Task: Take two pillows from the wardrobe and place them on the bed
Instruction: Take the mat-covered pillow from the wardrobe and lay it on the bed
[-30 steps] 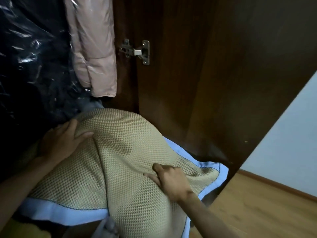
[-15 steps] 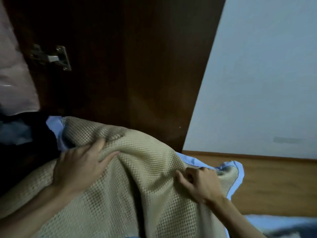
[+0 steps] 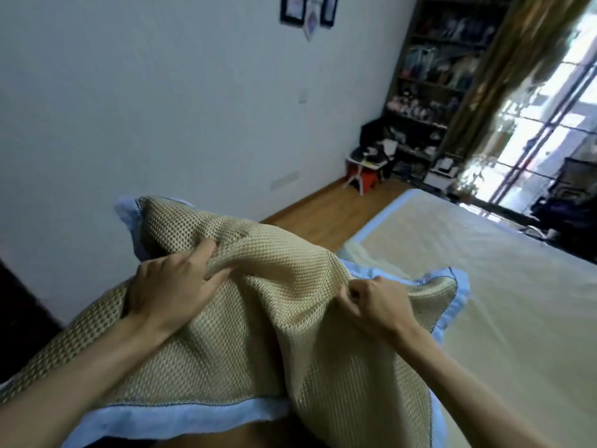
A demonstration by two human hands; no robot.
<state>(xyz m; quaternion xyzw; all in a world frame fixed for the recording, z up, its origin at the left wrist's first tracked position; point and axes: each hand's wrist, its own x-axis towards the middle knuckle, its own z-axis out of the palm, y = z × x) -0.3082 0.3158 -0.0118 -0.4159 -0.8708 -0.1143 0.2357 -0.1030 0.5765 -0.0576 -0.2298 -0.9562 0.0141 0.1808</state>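
Note:
Two beige mesh pillows with light blue trim fill the lower middle of the head view, one overlapping the other. My left hand (image 3: 174, 289) clutches the fabric of the left pillow (image 3: 200, 360). My right hand (image 3: 376, 303) is clenched on the top edge of the right pillow (image 3: 352, 389). Both pillows are held in the air in front of me, beside the near corner of the bed (image 3: 504, 286). The bed lies to the right under a beige mat with a pale blue border. The wardrobe shows only as a dark edge (image 3: 19, 305) at the far left.
A pale wall (image 3: 161, 108) runs along the left, with a strip of wooden floor (image 3: 323, 208) between it and the bed. At the far end stand a small red stool (image 3: 363, 181), a cluttered dark shelf (image 3: 442, 76), a curtain and a bright window (image 3: 549, 124).
The view has swung right, away from the wardrobe door toward the bed and room. Both hands have carried the pillows out and keep their grip on them.

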